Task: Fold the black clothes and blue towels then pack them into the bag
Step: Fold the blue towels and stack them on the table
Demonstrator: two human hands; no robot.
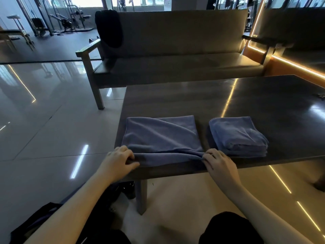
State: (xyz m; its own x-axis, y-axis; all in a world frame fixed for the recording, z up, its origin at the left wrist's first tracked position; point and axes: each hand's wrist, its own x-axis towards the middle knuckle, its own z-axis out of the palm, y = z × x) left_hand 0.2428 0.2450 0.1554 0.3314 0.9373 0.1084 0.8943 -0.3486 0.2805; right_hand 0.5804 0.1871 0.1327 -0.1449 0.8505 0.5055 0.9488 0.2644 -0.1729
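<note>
A blue towel [161,136] lies half spread at the near left of the dark table [255,101]. My left hand [117,160] pinches its near left corner at the table's front edge. My right hand [219,162] pinches its near right corner. To the right sits a second blue towel [239,135], folded into a thick square. A black garment [109,28] hangs over the left end of the sofa's backrest. On the floor at the lower left lies a dark bag [37,221], partly hidden by my left arm.
A long sofa [175,55] with wooden armrests stands just behind the table. Glossy tiled floor spreads to the left. Gym machines stand far back left. A small object [321,95] lies at the table's right edge. My knees are under the table's front edge.
</note>
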